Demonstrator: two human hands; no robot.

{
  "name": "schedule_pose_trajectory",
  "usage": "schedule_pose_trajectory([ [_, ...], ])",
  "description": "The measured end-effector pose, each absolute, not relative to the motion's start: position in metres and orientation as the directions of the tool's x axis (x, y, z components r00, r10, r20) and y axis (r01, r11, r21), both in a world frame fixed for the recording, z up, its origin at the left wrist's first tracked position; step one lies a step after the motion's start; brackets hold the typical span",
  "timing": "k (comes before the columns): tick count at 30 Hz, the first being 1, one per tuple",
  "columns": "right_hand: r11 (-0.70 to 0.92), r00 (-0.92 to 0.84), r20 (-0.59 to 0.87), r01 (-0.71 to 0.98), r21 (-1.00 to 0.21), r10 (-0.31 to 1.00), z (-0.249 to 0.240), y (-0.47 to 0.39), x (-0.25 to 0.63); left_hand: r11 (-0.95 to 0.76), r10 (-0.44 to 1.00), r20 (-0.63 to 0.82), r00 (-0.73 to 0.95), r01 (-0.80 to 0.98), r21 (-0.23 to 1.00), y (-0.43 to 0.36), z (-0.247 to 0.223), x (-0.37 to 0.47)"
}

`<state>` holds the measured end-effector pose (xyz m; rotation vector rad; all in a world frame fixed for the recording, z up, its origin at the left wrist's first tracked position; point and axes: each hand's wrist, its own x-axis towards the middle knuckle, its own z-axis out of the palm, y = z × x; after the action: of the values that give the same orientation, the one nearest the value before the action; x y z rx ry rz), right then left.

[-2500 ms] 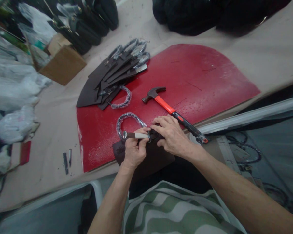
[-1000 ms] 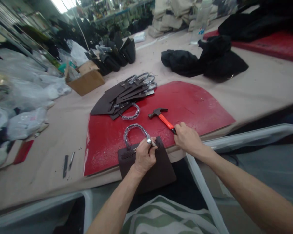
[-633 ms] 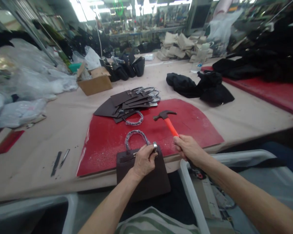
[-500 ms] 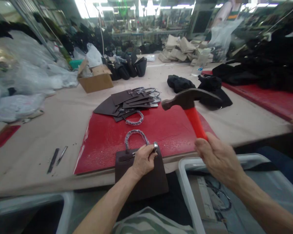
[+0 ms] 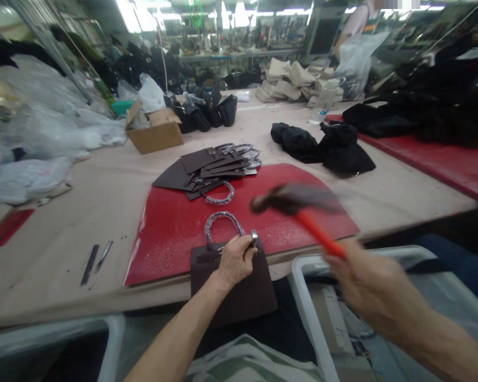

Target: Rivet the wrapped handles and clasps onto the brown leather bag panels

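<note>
My left hand [image 5: 236, 260] is closed over the top edge of a dark brown bag panel [image 5: 249, 297]. A small shiny metal piece [image 5: 254, 237] sticks up at its fingertips; its exact kind is hard to make out. Beside these fingers, a plastic-wrapped loop handle [image 5: 223, 217] rises from the panel and lies over a red board [image 5: 167, 249]. My right hand [image 5: 370, 281] is wrapped round the red handle of a claw hammer [image 5: 318, 233]. The hammer is blurred by motion, its head in the air above and to the right of the metal piece.
A pile of brown bag panels [image 5: 215, 170] lies at the board's back. Black cloth pieces [image 5: 322, 146], a cardboard box [image 5: 157, 135] and plastic bags [image 5: 63, 122] stand farther off. Two thin tools [image 5: 96, 262] lie at left. Plastic bins [image 5: 302, 286] flank my lap.
The hammer has swung down and to the left, toward the metal piece, with my right hand lowered along with it. My left hand keeps its place on the panel.
</note>
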<state>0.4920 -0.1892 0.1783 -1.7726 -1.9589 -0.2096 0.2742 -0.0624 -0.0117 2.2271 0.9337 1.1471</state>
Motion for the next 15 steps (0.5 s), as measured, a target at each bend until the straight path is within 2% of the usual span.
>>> schedule_pose_trajectory([
  [2,0.191,-0.129,0.318,0.966,-0.171,0.939,0.154,-0.190,0.501,-0.662,0.744,0.521,0.418,0.354,0.661,-0.063,-0.012,0.274],
  [4,0.151,-0.130,0.140,0.976,-0.154,0.982,0.133,-0.187,0.511,-0.661,0.745,0.522,0.416,0.355,0.661,-0.063,-0.012,0.274],
  [6,0.031,-0.033,-0.013,0.986,-0.167,0.999,0.116,-0.178,0.521,-0.655,0.749,0.512,0.419,0.359,0.665,-0.063,-0.012,0.274],
  [8,-0.099,0.080,-0.094,0.968,-0.231,0.992,0.101,-0.161,0.528,-0.654,0.750,0.510,0.421,0.356,0.668,-0.063,-0.012,0.275],
  [12,-0.202,0.166,-0.145,0.937,-0.286,0.975,0.071,-0.117,0.529,-0.666,0.739,0.521,0.426,0.347,0.661,-0.062,-0.012,0.275],
  [15,-0.189,0.184,-0.044,0.952,-0.241,0.982,0.057,-0.096,0.518,-0.661,0.744,0.519,0.421,0.353,0.662,-0.062,-0.011,0.275],
])
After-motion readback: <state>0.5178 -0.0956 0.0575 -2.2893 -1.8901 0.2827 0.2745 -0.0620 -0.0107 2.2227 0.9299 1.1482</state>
